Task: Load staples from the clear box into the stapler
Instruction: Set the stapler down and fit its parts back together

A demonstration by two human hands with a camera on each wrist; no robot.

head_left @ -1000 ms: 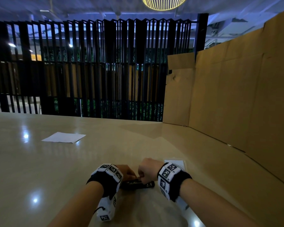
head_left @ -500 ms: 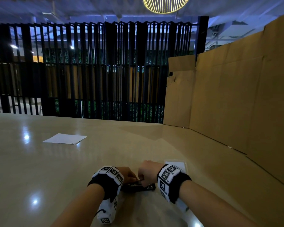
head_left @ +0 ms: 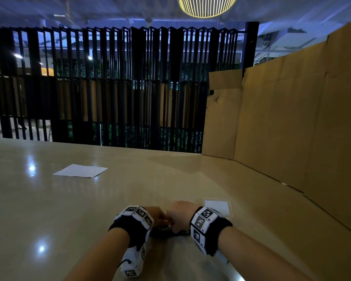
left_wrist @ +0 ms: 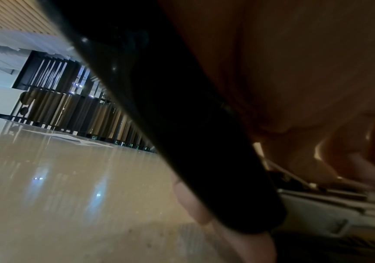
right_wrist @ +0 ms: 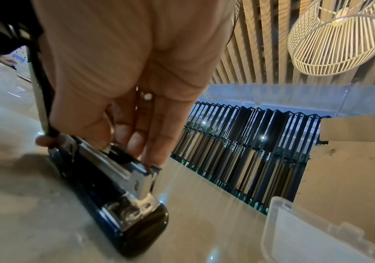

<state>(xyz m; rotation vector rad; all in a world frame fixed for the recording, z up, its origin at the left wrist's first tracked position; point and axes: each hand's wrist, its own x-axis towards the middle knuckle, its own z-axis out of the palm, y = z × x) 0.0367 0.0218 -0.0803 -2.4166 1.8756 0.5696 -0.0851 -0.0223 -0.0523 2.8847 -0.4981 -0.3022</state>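
The black stapler (head_left: 170, 232) lies opened on the table between my two hands. My left hand (head_left: 158, 217) grips its raised top cover (left_wrist: 182, 133), with fingers (left_wrist: 193, 202) curled behind it. Over the chrome staple channel (right_wrist: 112, 165), my right hand (right_wrist: 123, 142) points down, its thumb and fingers pinching a small pale strip of staples at the channel. Most of that strip is hidden. The chrome anvil (right_wrist: 132, 210) shows at the stapler's front end. The clear box (head_left: 218, 206) sits just right of my right wrist, its rim (right_wrist: 305, 240) close to the stapler.
A white sheet of paper (head_left: 80, 170) lies on the glossy beige table (head_left: 89, 209) at the far left. Cardboard walls (head_left: 292, 128) stand along the right side. Black slatted screens (head_left: 109, 88) rise beyond the far edge.
Both hands stay on the stapler. My right hand has edged slightly closer to the left hand over the channel.
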